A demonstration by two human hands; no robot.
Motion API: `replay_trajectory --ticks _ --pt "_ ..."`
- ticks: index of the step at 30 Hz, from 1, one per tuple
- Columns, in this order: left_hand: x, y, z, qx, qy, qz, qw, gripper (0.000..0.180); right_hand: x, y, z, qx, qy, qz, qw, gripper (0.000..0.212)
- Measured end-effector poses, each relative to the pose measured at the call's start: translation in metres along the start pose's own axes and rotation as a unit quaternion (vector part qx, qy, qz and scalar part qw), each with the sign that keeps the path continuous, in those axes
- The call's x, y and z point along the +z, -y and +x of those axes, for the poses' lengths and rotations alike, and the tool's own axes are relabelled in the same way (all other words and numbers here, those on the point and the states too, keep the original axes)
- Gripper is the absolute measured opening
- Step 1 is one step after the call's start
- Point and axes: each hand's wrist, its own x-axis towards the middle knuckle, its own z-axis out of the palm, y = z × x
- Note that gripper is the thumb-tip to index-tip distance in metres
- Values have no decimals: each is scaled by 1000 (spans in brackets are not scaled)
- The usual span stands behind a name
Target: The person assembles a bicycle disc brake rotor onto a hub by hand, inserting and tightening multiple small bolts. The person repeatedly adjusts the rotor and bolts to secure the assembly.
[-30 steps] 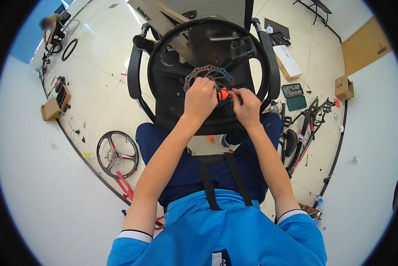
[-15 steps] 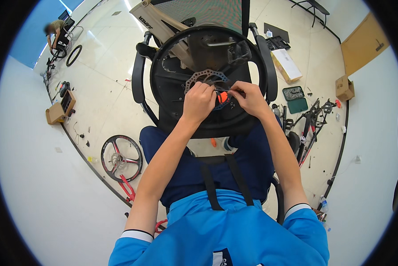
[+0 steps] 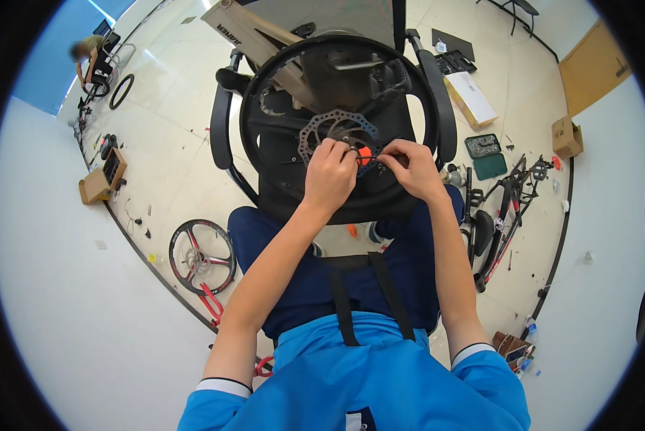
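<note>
A black bicycle wheel (image 3: 253,147) lies flat across the seat of a black office chair (image 3: 443,129). At its middle sits a round brake disc (image 3: 312,128) with a scalloped, holed rim. Over the lower part of the disc, both hands pinch a thin dark rod (image 3: 367,158), perhaps a hex key, held roughly level. My left hand (image 3: 329,176) has its fingers closed at the rod's left end, close to the hub. On the other end my right hand (image 3: 414,171) closes thumb and fingers. An orange piece (image 3: 365,152) shows between the hands; its kind is unclear.
A cream bicycle frame (image 3: 254,37) and a pedal (image 3: 389,79) lie at the far side of the wheel. On the floor are a spoked wheel (image 3: 202,256), bike parts (image 3: 507,208), a green case (image 3: 489,167) and a cardboard box (image 3: 567,137). Another person (image 3: 89,57) works far left.
Both hands have shifted slightly right and down in the picture. More of the disc's middle shows above my left hand. The rod stays between the fingers of both hands.
</note>
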Motion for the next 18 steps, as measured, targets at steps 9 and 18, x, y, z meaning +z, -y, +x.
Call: replay_trajectory --ticks 9,18 --pt "-3 -5 3 -26 -21 2 999 19 -18 17 20 -70 39 -36 996 9" --pt "2 3 1 -21 -8 6 1000 15 -26 29 45 -86 122 -90 985 11"
